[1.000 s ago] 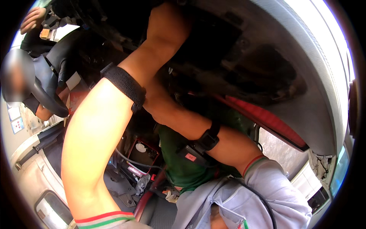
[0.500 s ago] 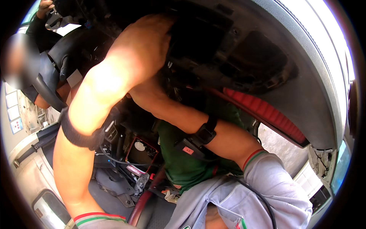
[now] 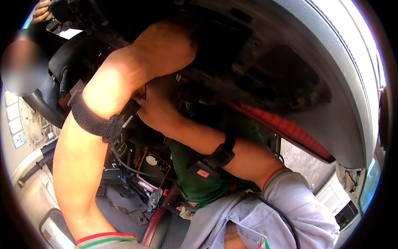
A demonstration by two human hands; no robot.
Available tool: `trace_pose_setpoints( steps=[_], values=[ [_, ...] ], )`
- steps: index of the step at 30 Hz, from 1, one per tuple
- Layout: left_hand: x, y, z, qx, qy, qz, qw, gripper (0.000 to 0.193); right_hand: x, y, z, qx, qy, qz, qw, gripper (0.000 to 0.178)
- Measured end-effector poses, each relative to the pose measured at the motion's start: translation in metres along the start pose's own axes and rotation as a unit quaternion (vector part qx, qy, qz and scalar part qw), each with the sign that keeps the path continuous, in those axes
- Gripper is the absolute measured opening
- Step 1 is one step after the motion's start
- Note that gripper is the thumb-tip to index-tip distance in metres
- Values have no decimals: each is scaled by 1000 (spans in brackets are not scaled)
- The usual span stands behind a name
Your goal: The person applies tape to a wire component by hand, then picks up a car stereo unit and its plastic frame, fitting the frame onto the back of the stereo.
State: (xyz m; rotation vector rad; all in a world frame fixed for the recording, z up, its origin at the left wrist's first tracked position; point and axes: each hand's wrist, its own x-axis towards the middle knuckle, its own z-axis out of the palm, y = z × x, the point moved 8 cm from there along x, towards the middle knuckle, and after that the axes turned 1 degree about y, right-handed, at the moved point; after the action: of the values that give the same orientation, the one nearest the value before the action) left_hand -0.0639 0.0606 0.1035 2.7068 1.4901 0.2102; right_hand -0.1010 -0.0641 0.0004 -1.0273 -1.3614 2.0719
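Both my hands reach into the dark opened-up dashboard (image 3: 224, 45) of a vehicle. My left hand (image 3: 170, 47) is bent over toward the right, and its fingers vanish into the dark cavity. Below and behind it, my right hand (image 3: 155, 101) comes in from the right, partly covered by my left arm. Its fingers are in shadow beside some thin dark parts, and what they hold, if anything, cannot be made out. A black strap (image 3: 93, 118) wraps my left forearm. Another black strap with a small box (image 3: 222, 155) sits on my right forearm.
A steering wheel (image 3: 43, 101) and another person's hand (image 3: 41, 11) are at the far left. Below lie a red-edged open box (image 3: 153, 168), a black cable (image 3: 124, 164) and a green cloth-like surface (image 3: 190, 178). A red ribbed panel (image 3: 290, 128) edges the dashboard at right.
My left hand has shifted slightly right and deeper into the dark, and its forearm strap has risen and turned in view. My right hand stays nearly in place.
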Motion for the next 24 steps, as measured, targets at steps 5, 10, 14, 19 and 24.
trace_pose_setpoints(
  steps=[5,10,14,19,24],
  values=[
    [6,12,4,97,-68,76,990,26,-4,7,-3,35,0,38,999,19],
    [1,9,13,139,-73,147,977,27,-6,-1,-1,36,23,6,999,21],
    [29,4,7,3,-190,-92,977,27,9,8,-10,136,21,-26,990,19],
    [-39,-10,-81,-235,-5,-217,947,48,-25,-42,-21,300,-116,61,945,11],
    [-156,4,-115,-364,201,-434,799,64,-34,-65,-14,404,-244,-12,882,19]
  ],
)
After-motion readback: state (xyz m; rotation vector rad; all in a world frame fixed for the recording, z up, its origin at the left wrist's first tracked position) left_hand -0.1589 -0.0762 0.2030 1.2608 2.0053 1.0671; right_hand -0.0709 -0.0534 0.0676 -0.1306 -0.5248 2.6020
